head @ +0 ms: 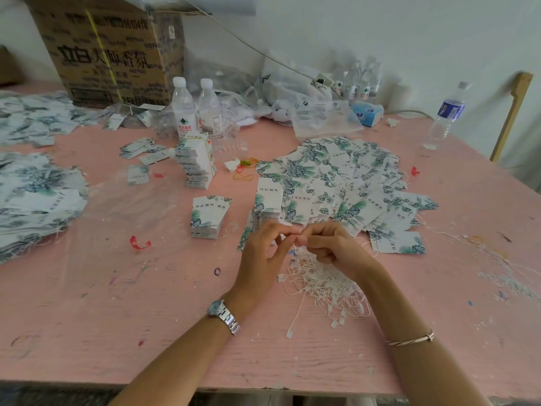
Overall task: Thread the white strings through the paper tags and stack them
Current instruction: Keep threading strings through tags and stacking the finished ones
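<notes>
By the middle of the tabletop's [117, 303] front edge, the left hand [263, 250] and right hand [330, 244] meet fingertip to fingertip, pinching a white string [295, 236] above the string pile [325, 285]; paper tags [345, 183] heap just beyond.

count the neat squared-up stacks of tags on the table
3: a tall stack in front of the water bottles, a short stack left of the left hand, and a third stack just behind it. The loose heaps may hide more.

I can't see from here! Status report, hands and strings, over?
Left hand and right hand both pinching one white string. String pile under right hand. Tag heap behind; nothing blocking.
</notes>
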Tool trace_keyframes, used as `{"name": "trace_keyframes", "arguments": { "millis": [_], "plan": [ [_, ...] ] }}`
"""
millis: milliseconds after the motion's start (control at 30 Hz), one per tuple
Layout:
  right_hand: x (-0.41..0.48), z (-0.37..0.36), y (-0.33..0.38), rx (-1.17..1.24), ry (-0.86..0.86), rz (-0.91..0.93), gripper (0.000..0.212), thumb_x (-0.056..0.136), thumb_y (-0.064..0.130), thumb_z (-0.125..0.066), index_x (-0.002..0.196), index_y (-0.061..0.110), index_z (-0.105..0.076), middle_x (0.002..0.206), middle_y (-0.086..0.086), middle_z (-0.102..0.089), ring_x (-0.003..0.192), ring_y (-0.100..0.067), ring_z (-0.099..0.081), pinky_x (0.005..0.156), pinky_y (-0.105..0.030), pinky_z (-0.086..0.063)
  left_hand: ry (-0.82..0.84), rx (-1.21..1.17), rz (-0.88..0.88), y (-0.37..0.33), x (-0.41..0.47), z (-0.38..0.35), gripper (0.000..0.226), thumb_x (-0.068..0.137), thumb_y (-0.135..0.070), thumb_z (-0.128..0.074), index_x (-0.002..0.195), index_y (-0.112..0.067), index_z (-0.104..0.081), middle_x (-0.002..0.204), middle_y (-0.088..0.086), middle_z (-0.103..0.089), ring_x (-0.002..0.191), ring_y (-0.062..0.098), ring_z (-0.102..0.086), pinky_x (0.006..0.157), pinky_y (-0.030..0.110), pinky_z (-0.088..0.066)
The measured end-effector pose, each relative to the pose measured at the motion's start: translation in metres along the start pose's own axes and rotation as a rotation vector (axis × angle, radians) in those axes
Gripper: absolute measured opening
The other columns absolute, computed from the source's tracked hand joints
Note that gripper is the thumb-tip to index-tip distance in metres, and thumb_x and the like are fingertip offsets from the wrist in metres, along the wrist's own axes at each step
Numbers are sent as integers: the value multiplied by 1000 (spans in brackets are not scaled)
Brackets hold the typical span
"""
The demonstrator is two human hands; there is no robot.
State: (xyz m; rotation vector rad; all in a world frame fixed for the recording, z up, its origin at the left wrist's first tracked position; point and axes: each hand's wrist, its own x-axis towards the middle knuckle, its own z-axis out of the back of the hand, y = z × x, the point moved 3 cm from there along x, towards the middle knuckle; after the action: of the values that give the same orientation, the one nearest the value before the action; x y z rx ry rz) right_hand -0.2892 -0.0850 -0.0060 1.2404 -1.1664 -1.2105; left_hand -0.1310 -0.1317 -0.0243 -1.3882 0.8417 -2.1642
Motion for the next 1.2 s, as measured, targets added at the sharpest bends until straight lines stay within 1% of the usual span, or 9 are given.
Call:
{"name": "trace_keyframes", "arguments": {
  "millis": [167,267,333,500,633,733,833,1033,1200],
  "plan": [
    [0,1,0,-4,22,-7,9,85,15,-70,78,9,-70,51,5,-27,45,-8,-17,41,-16,-20,-9,-23,11,-1,0,0,5,96,-20,-64,100,-23,-66,99,-27,-61,89,-2,-59,80,11,-43],
    [1,1,-1,1,11,10,9,85,16,-73,78,10,-70,51,8,-31,44,-6,-20,41,-14,-22,-7,9,36,2,-2,-1,9,96,-26,-62,94,-18,-65,93,-11,-64,79,10,-59,74,31,-50],
    [2,2,-2,-12,-27,17,8,83,18,-73,77,13,-70,51,10,-34,45,-6,-21,42,-14,-22,-39,62,42,4,-3,0,14,96,-29,-60,93,-17,-65,88,-8,-62,74,15,-54,70,39,-49],
    [4,2,-5,-16,-77,30,6,82,20,-73,78,15,-71,52,10,-35,46,-6,-21,42,-14,-22,-110,220,-53,-3,-1,6,10,94,-25,-64,92,-16,-68,89,-10,-62,78,1,-48,71,28,-45],
    [5,6,-6,21,-125,34,8,83,18,-76,76,18,-73,54,6,-32,47,-8,-19,42,-16,-18,-251,482,-177,0,7,22,14,93,-24,-68,103,-16,-74,99,1,-64,86,16,-52,77,31,-44],
    [5,6,-7,37,-125,28,9,84,16,-76,77,14,-70,52,7,-32,45,-7,-19,40,-15,-19,-308,674,-88,9,11,32,24,96,-27,-66,118,-21,-72,111,5,-60,86,19,-47,76,32,-41],
    [5,4,-8,38,-126,17,9,82,17,-74,79,11,-67,53,7,-31,45,-8,-18,39,-15,-19,-255,784,-27,18,13,35,33,95,-26,-68,129,-25,-67,120,8,-56,94,24,-46,75,36,-43],
    [4,5,-6,69,-154,21,11,82,18,-72,72,20,-70,53,7,-29,46,-8,-17,40,-15,-19,-238,736,5,28,20,36,32,90,-20,-74,121,-26,-73,117,6,-58,93,23,-43,69,38,-45],
    [4,4,-6,68,-169,24,8,81,18,-72,72,19,-70,54,5,-28,46,-8,-18,40,-15,-20,-277,697,-47,27,19,41,24,85,-17,-77,108,-24,-79,110,5,-63,87,24,-45,67,36,-41]
  ]
}}
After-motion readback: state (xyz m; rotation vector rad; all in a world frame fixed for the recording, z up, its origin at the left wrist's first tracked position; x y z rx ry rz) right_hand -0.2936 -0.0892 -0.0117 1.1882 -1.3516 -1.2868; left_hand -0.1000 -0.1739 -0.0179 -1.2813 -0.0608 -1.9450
